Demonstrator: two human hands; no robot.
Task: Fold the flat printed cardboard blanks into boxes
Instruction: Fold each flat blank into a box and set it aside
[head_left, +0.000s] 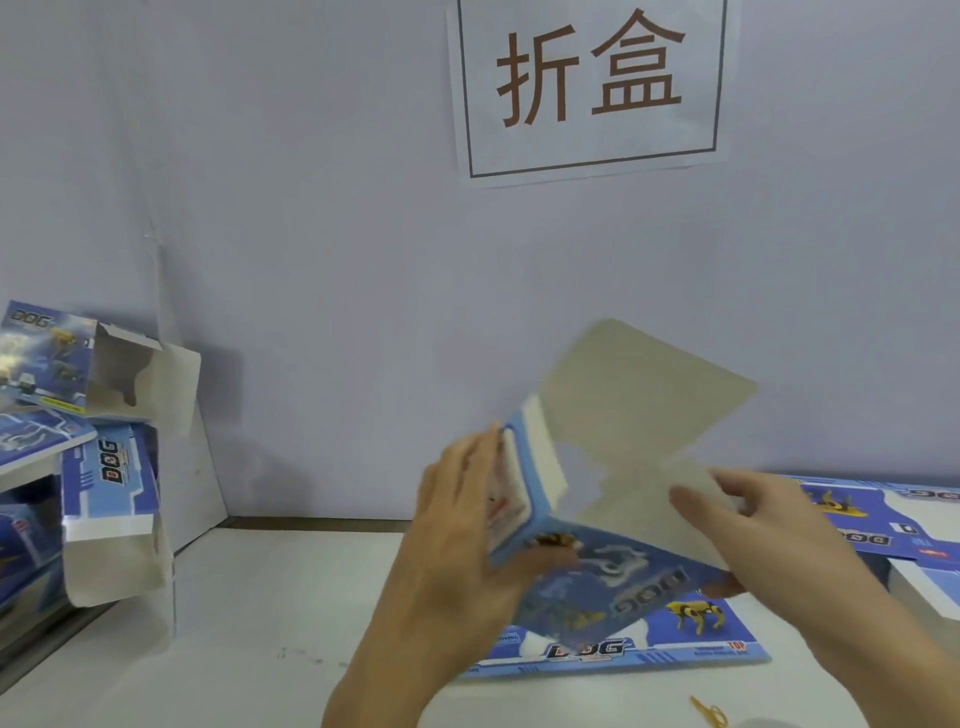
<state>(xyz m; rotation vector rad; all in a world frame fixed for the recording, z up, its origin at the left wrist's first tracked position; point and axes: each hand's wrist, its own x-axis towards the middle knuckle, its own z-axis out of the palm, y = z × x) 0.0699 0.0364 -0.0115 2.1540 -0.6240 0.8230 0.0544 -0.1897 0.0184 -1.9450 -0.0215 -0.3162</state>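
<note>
A half-folded blue printed box (613, 582) with "DOG" lettering is held above the table, its grey inner flap (639, 395) standing up toward the wall. My left hand (467, 535) grips its left end panel, thumb on the printed face. My right hand (753, 525) holds the grey inner side of the right panel, fingers spread. Under it lies a flat printed blank (691, 634) on the white table (249, 623).
Several folded boxes (78, 415) are heaped at the left against the wall. More flat blanks (893, 514) lie at the right edge. A yellow rubber band (709, 714) lies near the front. A paper sign (589, 88) hangs on the wall.
</note>
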